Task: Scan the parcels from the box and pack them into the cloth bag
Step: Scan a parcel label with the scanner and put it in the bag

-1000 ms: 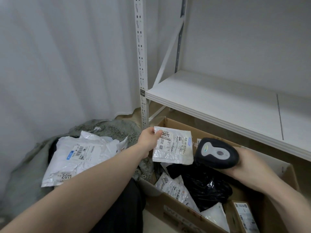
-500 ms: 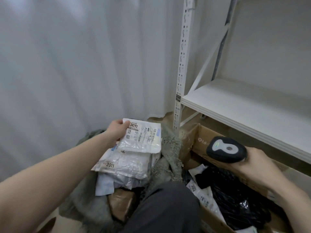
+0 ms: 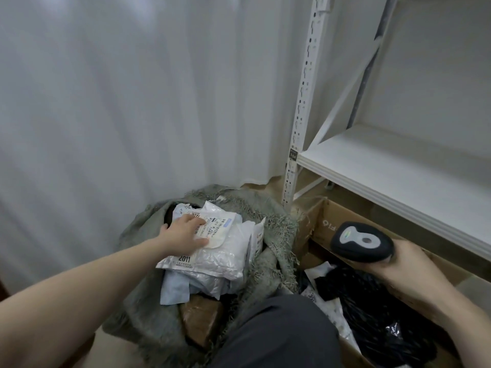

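1. The left hand [image 3: 183,236] is in the middle of the frame. It lies flat on a small white parcel [image 3: 216,229], with its fingers mostly straight, pressing it down. It is not gripping it
2. That small parcel sits on top of the pile inside the grey cloth bag [image 3: 273,235], on a bigger white parcel marked 2011 [image 3: 212,257]
3. The right hand [image 3: 401,272] is at the lower right of the frame. Its fingers wrap around the black scanner [image 3: 362,241], holding it above the cardboard box [image 3: 318,227]
4. More parcels wait in the box, like a black plastic one [image 3: 372,301], so I think the job is not done
5. What could go wrong: the pile in the bag is high and the wrappers look slippery. If the hand lifts fast, the small parcel could slide off the top and fall outside the bag
6. The bag is soft and floppy. Its edge could fold in and cover the opening
7. The scanner hangs over the box. A loose hold could drop it in among the parcels
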